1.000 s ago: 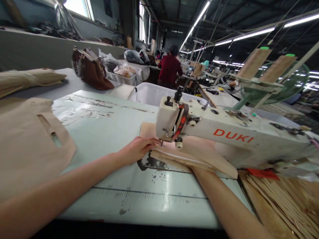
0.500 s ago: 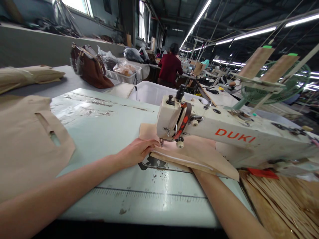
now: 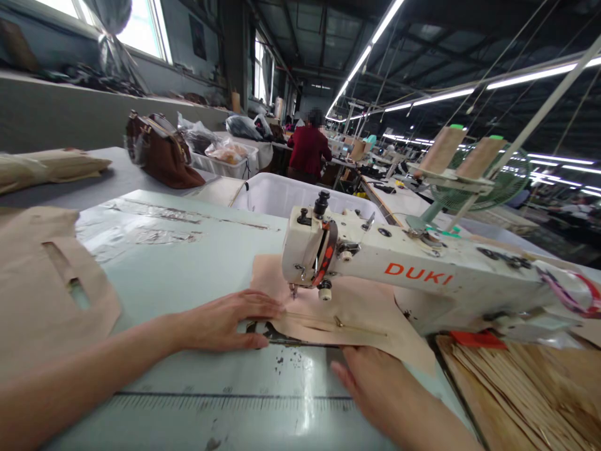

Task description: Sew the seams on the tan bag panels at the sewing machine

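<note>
A beige leather-like panel (image 3: 361, 299) with a zipper (image 3: 312, 319) set in it lies under the needle of a white sewing machine (image 3: 413, 275). The metal zipper pull (image 3: 338, 322) shows near the middle. My left hand (image 3: 235, 318) is open, its fingers stretched flat on the panel's left part beside the presser foot (image 3: 293, 291), thumb apart. At the panel's near edge is my right hand (image 3: 370, 369), its fingers hidden beneath the material. Its thumb sticks out to the left, away from the panel, and the hand looks open.
Another beige panel with a slot (image 3: 42, 300) lies on the left of the table. Stacked beige pieces (image 3: 521, 388) are at the right. A white bin (image 3: 267, 194) stands behind the machine, a brown handbag (image 3: 162, 153) at back left. Farther off sits a person in dark red (image 3: 310, 150).
The panel's folded-over near edge now lies flat, showing the zipper and pull. My right hand has come partly out from under it. My left fingers have flattened. The view has shifted.
</note>
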Motion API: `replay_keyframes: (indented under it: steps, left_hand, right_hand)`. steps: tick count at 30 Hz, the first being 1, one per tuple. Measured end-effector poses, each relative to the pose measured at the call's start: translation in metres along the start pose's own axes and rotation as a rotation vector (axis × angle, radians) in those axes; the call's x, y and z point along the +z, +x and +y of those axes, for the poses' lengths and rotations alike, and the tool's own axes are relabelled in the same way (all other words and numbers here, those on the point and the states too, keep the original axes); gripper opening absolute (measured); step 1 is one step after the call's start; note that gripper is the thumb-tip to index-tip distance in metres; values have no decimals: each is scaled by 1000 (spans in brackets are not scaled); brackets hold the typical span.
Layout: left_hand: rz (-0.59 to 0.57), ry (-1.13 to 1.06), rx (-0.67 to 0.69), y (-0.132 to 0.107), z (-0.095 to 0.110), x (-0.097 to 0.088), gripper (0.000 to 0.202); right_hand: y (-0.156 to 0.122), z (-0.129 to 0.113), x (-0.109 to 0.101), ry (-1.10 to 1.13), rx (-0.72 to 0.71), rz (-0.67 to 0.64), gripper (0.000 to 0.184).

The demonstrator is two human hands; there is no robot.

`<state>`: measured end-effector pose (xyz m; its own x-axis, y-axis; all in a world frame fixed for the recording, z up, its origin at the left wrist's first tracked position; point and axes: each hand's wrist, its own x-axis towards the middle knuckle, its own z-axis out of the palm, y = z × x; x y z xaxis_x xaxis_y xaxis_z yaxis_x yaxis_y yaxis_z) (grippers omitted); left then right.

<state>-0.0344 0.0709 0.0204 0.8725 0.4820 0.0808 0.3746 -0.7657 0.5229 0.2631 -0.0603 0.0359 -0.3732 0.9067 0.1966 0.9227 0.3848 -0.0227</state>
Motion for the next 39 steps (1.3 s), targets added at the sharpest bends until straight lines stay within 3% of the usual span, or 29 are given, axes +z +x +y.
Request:
replay_keyframes:
  steps: [3, 6, 8, 11, 17, 25, 27, 29, 31, 33, 34, 36, 38, 39]
  left_hand:
    - [-46, 109, 58, -6, 0, 3, 57]
    - [-25, 193, 35, -4, 5, 13, 60]
    - [-14, 227, -9, 0, 9, 20, 61]
    - [-11, 238, -75, 6, 11, 24, 68]
    - [14, 221, -57, 10, 7, 21, 59]
    - [88, 238, 0, 10, 4, 22, 64]
    - [93, 257, 41, 11, 2, 22, 65]
    - [87, 283, 74, 13, -2, 22, 64]
    - [95, 314, 76, 13, -4, 25, 61]
    - [114, 334, 51, 13, -4, 27, 58]
    - [119, 336, 36, 13, -3, 27, 57]
    - [114, 327, 17, 13, 0, 27, 55]
    - [102, 314, 15, 13, 3, 25, 54]
    - [99, 309, 17, 12, 4, 24, 55]
  right_hand:
    - [-14, -29, 9, 40, -59, 7, 25]
    - [3, -44, 34, -49, 27, 161, 43]
    - [22, -36, 50, -90, 78, 160, 54]
    - [42, -9, 60, -92, 100, 115, 45]
    - [55, 27, 37, -173, -82, 35, 16]
    - [43, 33, 42, -166, -44, 32, 45]
    - [32, 25, 17, -89, -6, 27, 41]
    - [25, 16, -29, -19, 23, 105, 21]
    - [32, 10, -87, -13, 18, 311, 25]
    - [55, 16, -140, -179, 6, 612, 25]
    - [71, 24, -161, -274, -28, 633, 31]
    - [107, 46, -187, -350, -103, 473, 32]
    - [135, 68, -195, -374, -120, 335, 33]
    - [143, 76, -196, -385, -85, 327, 38]
